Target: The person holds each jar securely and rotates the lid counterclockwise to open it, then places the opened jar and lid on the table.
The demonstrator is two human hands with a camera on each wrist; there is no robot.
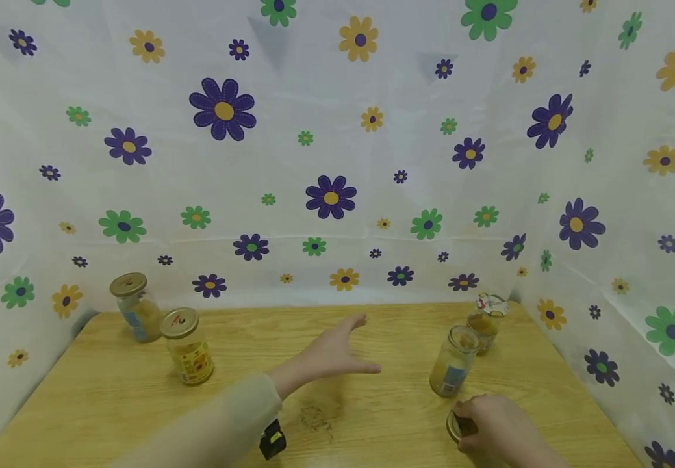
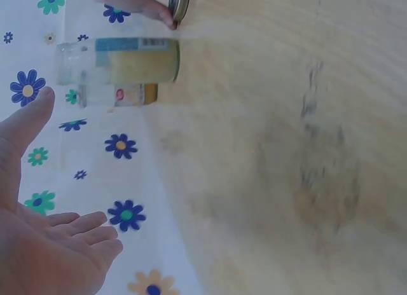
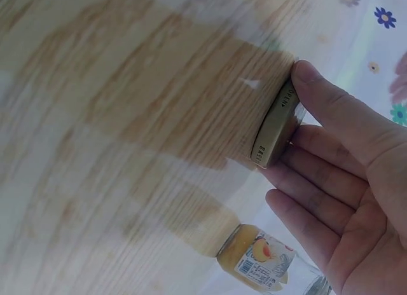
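Observation:
My right hand pinches a gold metal jar lid between thumb and fingers, at the table surface. The lid is tilted on its edge, with printed letters on its rim. Just beyond this hand stands an uncovered glass jar with pale yellow contents and a blue label. My left hand reaches over the middle of the table, thumb and fingers spread, holding nothing. In the left wrist view the same uncovered jar lies apart from the left hand.
Behind the uncovered jar stands another jar with a patterned white lid. Two gold-lidded jars stand at the left. A small black object lies partly behind the left sleeve. Flower-patterned white cloth hangs around the wooden table.

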